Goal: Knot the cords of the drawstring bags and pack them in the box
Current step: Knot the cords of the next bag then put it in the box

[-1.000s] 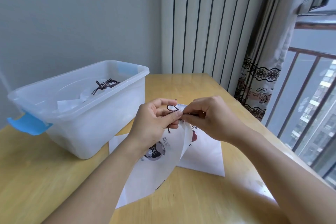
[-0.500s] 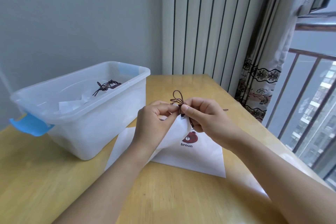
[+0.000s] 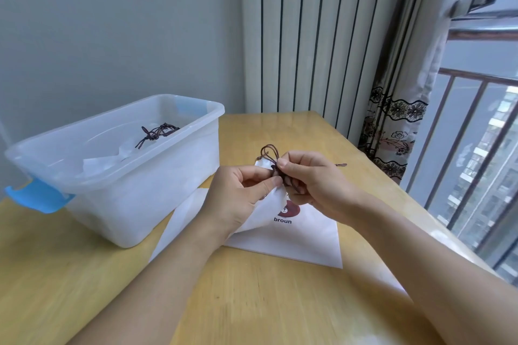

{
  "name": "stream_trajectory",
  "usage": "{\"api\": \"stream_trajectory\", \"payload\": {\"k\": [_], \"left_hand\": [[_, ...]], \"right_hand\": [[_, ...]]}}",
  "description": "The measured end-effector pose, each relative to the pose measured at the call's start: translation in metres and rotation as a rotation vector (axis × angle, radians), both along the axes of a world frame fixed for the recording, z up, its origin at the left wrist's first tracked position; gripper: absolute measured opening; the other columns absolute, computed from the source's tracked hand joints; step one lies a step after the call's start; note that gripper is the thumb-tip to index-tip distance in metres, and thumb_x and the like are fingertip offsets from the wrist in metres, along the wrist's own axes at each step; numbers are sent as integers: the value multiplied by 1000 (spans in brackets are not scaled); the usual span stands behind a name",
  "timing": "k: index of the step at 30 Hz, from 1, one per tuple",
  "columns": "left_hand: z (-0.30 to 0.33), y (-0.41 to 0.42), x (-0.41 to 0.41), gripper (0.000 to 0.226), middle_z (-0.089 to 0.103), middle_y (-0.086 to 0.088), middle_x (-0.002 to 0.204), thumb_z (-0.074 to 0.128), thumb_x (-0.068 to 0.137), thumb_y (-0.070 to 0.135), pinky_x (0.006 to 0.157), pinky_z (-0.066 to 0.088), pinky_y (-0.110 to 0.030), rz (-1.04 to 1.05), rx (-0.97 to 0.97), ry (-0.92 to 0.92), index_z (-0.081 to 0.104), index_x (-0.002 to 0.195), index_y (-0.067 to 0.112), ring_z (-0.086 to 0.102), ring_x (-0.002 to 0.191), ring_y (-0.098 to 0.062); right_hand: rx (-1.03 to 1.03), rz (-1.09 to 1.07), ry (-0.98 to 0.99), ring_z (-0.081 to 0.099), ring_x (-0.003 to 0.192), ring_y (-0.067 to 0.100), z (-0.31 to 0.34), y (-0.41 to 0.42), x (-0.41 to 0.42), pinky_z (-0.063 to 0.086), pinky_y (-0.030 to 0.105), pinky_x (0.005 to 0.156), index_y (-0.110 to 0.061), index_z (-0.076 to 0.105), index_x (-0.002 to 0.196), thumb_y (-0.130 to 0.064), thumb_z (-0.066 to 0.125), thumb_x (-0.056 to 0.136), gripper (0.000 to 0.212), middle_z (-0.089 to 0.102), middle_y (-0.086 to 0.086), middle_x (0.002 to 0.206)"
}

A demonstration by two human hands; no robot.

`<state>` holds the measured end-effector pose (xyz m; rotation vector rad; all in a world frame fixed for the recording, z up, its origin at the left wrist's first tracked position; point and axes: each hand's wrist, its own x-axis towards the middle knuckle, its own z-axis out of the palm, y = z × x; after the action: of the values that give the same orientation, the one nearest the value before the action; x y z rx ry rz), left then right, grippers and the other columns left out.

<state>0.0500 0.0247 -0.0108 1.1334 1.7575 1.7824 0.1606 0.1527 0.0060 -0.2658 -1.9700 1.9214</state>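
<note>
Pinching cord (image 3: 269, 152): both hands' fingers (image 3: 273, 182) | knot hidden | bag (image 3: 302, 235) part-covered

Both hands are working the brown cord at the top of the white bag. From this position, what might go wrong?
1. The cord is thin, and the right hand and left hand pinch it only at the fingertips; the loop may slip from the grip before the knot tightens.
2. The lifted bag lies partly over another bag; pulling could drag that one along the table.
</note>
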Motion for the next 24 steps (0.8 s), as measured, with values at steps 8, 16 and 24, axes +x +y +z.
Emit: {"api": "stream_trajectory", "payload": {"k": [8, 16, 24], "left_hand": [[-1, 0, 4, 12, 71, -28, 103, 78, 85, 30, 96, 52, -50, 11, -23, -153, 82, 89, 20, 62, 84, -24], [10, -2, 2, 13, 76, -13, 86, 69, 86, 17, 68, 58, -26, -153, 21, -424, 77, 77, 13, 70, 72, -20], [-1, 4, 8, 9, 66, -13, 86, 72, 87, 12, 79, 48, -31, -94, 12, -274, 68, 80, 10, 59, 81, -21]], "right_hand": [[825, -380, 69, 48, 53, 4, -6, -6, -1, 34, 14, 52, -13, 58, 79, -16, 55, 103, 25, 52, -17, 52], [895, -423, 52, 45, 60, 10, -5, -5, -3, 33, 19, 53, -8, 58, 80, -18, 52, 105, 27, 52, -5, 61], [854, -391, 15, 43, 57, 7, -8, -5, -4, 32, 19, 53, -4, 58, 81, -17, 53, 104, 28, 47, -9, 58]]}}
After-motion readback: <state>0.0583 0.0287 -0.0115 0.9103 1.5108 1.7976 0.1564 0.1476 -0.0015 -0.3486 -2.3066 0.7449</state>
